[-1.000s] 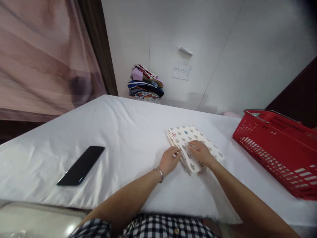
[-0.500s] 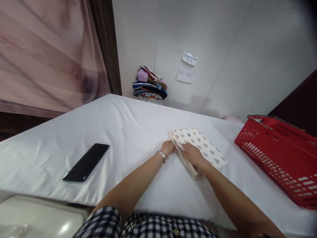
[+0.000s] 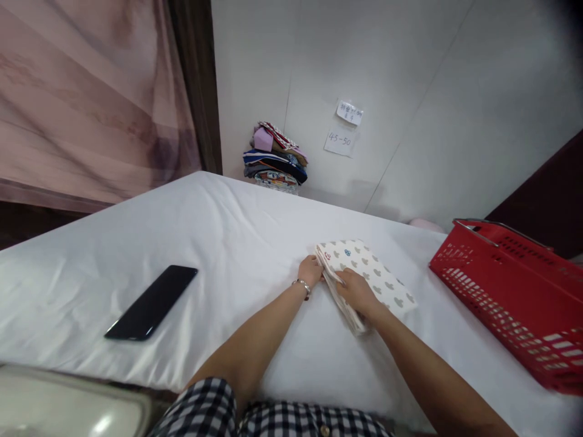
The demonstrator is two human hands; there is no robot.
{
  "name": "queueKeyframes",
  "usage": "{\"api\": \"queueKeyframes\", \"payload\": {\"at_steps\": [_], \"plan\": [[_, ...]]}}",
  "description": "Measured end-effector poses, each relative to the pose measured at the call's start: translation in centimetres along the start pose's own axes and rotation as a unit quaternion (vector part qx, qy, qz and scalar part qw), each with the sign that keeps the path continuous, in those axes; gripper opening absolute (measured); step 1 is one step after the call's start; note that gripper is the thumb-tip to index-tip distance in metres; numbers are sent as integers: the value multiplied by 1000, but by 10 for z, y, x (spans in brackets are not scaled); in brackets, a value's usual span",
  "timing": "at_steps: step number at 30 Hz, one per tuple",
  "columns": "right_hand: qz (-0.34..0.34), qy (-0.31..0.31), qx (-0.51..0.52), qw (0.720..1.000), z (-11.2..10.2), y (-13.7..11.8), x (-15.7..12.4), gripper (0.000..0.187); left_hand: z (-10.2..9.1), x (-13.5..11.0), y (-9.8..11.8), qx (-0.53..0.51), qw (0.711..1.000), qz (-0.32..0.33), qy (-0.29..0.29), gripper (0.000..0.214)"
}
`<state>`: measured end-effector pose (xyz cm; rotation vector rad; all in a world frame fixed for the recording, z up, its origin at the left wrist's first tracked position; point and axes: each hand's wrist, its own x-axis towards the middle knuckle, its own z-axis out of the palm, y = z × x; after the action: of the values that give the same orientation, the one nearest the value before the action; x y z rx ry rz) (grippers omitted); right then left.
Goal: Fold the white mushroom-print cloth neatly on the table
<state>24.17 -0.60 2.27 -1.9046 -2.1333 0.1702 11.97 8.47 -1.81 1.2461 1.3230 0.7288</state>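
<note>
A folded cream cloth [image 3: 376, 273] with a grey mouse-head print and small red and blue motifs lies on the white-covered table, right of centre. Its layered edge faces my hands. My left hand [image 3: 311, 271] pinches that edge at the far left corner, with the fingertips partly hidden by the cloth. Closer to me, my right hand [image 3: 357, 290] grips the same edge, thumb and fingers closed on the layers. I cannot tell whether the cloth is a garment.
To the right stands a red plastic basket [image 3: 510, 303] with a metal handle. A black phone [image 3: 152, 303] lies on the left. Several folded clothes [image 3: 276, 158] are stacked by the wall, near paper notes [image 3: 339, 141]. A pink curtain [image 3: 91, 103] hangs at left.
Both hands stay on the cloth's edge with barely any movement. The view has shifted slightly, so the phone and basket sit a little lower in the picture.
</note>
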Motion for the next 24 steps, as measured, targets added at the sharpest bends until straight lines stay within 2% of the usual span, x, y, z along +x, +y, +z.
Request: {"api": "queueKeyframes", "payload": {"at_steps": [9, 14, 17, 20, 22, 24], "plan": [[1, -38, -54, 998, 7, -5, 1, 13, -1, 6, -6, -59, 998, 4, -24, 41], [9, -40, -109, 993, 11, -10, 1, 14, -4, 6, -1, -37, 999, -1, -37, 29], [2, -45, -110, 993, 12, -13, 0, 14, -7, 11, 5, 5, 999, 2, -41, 40], [-15, -54, -58, 997, 7, -11, 0, 15, -9, 18, 9, 61, 998, 10, -21, 39], [-29, -66, 21, 997, 0, -4, 5, 17, -9, 22, 9, 91, 996, 17, -5, 34], [-31, -52, 96, 994, -9, 8, 17, 21, -8, 24, 7, 110, 994, 25, 3, 31]]}}
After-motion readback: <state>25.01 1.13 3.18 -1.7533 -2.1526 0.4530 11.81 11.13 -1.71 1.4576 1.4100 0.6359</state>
